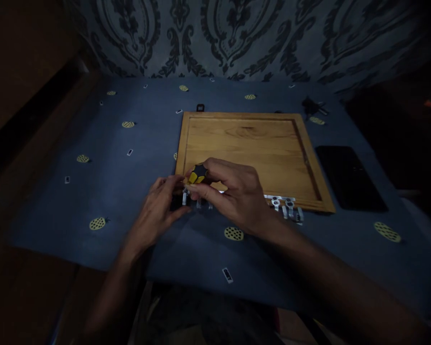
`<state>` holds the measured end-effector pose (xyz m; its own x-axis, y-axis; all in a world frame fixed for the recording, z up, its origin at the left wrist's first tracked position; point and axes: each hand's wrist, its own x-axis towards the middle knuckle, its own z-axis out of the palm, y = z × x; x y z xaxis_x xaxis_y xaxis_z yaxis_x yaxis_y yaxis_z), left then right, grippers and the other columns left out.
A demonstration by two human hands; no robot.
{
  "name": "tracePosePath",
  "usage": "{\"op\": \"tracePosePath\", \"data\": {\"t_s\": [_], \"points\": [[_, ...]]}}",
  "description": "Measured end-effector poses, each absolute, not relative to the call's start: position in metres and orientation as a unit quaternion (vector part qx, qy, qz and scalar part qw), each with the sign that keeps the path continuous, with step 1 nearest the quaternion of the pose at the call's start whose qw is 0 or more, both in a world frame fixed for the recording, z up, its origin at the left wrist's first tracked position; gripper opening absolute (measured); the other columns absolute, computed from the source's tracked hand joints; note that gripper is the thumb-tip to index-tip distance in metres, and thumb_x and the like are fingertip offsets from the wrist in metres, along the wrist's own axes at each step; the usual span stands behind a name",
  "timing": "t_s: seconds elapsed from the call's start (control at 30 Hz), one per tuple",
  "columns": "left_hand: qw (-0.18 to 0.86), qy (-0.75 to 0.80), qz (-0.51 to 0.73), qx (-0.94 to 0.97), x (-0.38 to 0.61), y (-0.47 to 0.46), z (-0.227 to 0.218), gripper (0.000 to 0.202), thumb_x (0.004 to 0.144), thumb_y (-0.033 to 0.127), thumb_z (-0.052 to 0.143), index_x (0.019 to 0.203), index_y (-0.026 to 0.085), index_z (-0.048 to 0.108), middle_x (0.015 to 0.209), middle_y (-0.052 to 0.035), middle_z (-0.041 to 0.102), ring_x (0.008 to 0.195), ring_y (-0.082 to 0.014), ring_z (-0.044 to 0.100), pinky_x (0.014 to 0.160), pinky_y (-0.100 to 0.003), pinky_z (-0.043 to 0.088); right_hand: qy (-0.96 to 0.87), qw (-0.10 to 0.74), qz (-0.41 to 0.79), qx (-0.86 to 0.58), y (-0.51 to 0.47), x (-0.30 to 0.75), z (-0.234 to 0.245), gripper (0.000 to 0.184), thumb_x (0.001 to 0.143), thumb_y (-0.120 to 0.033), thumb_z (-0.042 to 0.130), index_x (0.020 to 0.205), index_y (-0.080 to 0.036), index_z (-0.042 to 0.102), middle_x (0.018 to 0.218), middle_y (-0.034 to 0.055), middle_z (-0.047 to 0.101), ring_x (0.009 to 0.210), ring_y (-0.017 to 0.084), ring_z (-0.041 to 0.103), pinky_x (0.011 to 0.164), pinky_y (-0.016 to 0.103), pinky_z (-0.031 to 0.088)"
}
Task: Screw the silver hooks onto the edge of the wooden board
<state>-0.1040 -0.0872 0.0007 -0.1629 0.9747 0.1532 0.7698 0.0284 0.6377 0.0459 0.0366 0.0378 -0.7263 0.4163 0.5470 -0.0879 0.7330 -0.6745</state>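
A wooden board (244,148) with a raised frame lies on the table. Along its near edge runs a shiny metal hook rail (280,198) with several hooks, its middle hidden by my right hand. My right hand (237,191) is closed around the yellow and black handle of a screwdriver (198,173), held over the rail's left end; the tip is hidden. My left hand (160,206) is at the board's near left corner. Its fingertips meet the rail's end beside the screwdriver, and its thumb lies below, with a hook between them.
A black phone or tablet (351,178) lies right of the board. Behind the board's far right corner is a dark object with metal parts (314,106), too dim to name. A small black loop (200,108) shows at the far edge. A blue patterned cloth (111,191) covers the table.
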Motion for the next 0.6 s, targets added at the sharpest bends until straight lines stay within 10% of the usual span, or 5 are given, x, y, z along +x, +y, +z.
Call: {"op": "tracePosePath", "data": {"t_s": [0.6], "points": [[0.2, 0.708, 0.315, 0.6, -0.104, -0.087, 0.0, 0.054, 0.085, 0.024, 0.077, 0.131, 0.025, 0.047, 0.122, -0.0061, 0.065, 0.12, -0.0286, 0.062, 0.102, -0.049, 0.051, -0.779, 0.464, 0.359, -0.222, 0.02, 0.049, 0.039, 0.016, 0.092, -0.03, 0.067, 0.081, -0.024, 0.057, 0.07, -0.002, 0.063, 0.062, 0.015, 0.065, 0.06, 0.03, 0.054]]}}
